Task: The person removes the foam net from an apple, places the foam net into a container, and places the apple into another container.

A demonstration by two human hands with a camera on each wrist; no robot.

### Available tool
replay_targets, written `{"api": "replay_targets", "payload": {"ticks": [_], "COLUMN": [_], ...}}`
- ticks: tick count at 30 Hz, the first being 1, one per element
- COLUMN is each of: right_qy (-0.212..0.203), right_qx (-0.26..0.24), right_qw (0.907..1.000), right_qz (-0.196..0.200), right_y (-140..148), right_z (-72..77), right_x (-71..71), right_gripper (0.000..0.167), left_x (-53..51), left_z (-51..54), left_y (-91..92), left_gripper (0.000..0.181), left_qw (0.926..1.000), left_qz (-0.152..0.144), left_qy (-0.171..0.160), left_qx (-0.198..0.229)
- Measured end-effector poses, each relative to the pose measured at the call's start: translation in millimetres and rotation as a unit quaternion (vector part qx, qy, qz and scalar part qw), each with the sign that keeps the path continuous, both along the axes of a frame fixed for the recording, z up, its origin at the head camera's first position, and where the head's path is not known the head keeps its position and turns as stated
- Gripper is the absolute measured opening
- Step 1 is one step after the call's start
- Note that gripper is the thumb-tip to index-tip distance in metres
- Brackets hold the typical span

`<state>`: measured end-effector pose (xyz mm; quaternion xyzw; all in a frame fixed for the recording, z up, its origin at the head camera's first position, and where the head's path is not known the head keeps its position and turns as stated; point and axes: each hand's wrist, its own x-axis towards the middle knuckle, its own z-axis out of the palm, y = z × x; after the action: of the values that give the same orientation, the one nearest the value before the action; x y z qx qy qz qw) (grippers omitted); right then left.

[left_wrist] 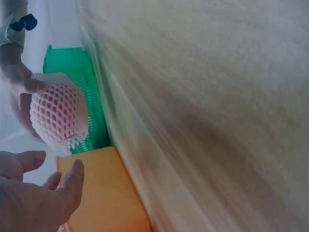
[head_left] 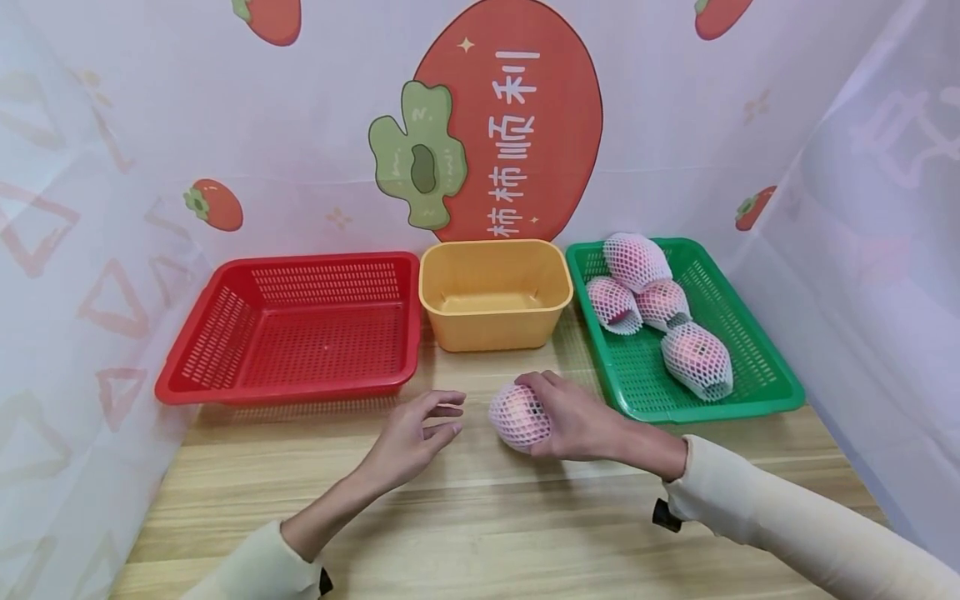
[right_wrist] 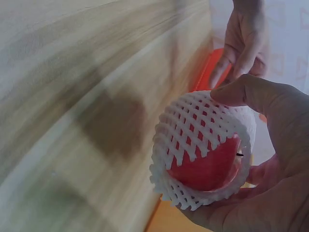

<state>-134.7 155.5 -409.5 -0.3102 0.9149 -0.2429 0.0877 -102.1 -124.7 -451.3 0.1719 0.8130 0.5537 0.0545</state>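
White foam netting wraps the round fruit (head_left: 517,417) in your right hand (head_left: 579,427), just right of the frame's centre in the head view. Your thumb and fingers curl around its right side, gripping it raised off the wooden table (head_left: 480,533); its shadow falls apart from it in the right wrist view. There you also see the net's open end, with red skin and a dark stem showing through.

Your left hand (head_left: 412,437) hovers left of the fruit, near but apart from it, its fingers loosely extended and spread from the thumb.

At the right of the frame sits the green basket (head_left: 645,387), where four more netted fruits lie: one (head_left: 637,260) at the upper edge, a second (head_left: 613,304) and a third (head_left: 662,304) side by side below it, and the fourth (head_left: 697,360) lower and to the right. At the centre, above your hands, stands the yellow bin (head_left: 491,332), between the green basket and the red basket (head_left: 322,346) on the left. Behind them, a pale cloth (head_left: 322,125) fills the upper frame, printed with a large orange-red fruit (head_left: 540,125) and white characters.
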Motion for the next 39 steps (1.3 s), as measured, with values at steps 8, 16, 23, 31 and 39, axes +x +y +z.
{"api": "replay_targets", "payload": {"ticks": [8, 16, 23, 31, 39], "right_qy": [-0.023, -0.017, -0.038, -0.032, -0.042], "right_qx": [-0.012, -0.02, -0.026, -0.03, -0.034], "right_qw": [0.9996, 0.9992, 0.9983, 0.998, 0.9978], "right_qz": [0.013, 0.029, 0.037, 0.046, 0.04], "right_y": [-1.0, -1.1, -2.9, -4.8, -5.2], "right_z": [-13.7, -24.4, -26.4, -29.3, -31.7], "right_x": [-1.6, -4.5, -4.2, -4.7, -5.0], "right_gripper": [0.091, 0.094, 0.095, 0.095, 0.096], "left_x": [-7.7, -18.2, -23.3, -23.5, -24.6], "left_z": [-17.6, -25.6, -31.0, -31.9, -33.5], "left_y": [9.4, 23.4, 27.3, 26.7, 34.2], "left_gripper": [0.03, 0.021, 0.027, 0.054, 0.066], "left_qw": [0.9998, 1.0, 0.9985, 0.9953, 0.9928], "left_qz": [-0.005, -0.001, -0.021, -0.085, -0.111], "left_qy": [0.015, -0.005, -0.048, -0.046, -0.042], "left_qx": [-0.013, -0.004, 0.016, -0.005, 0.015]}}
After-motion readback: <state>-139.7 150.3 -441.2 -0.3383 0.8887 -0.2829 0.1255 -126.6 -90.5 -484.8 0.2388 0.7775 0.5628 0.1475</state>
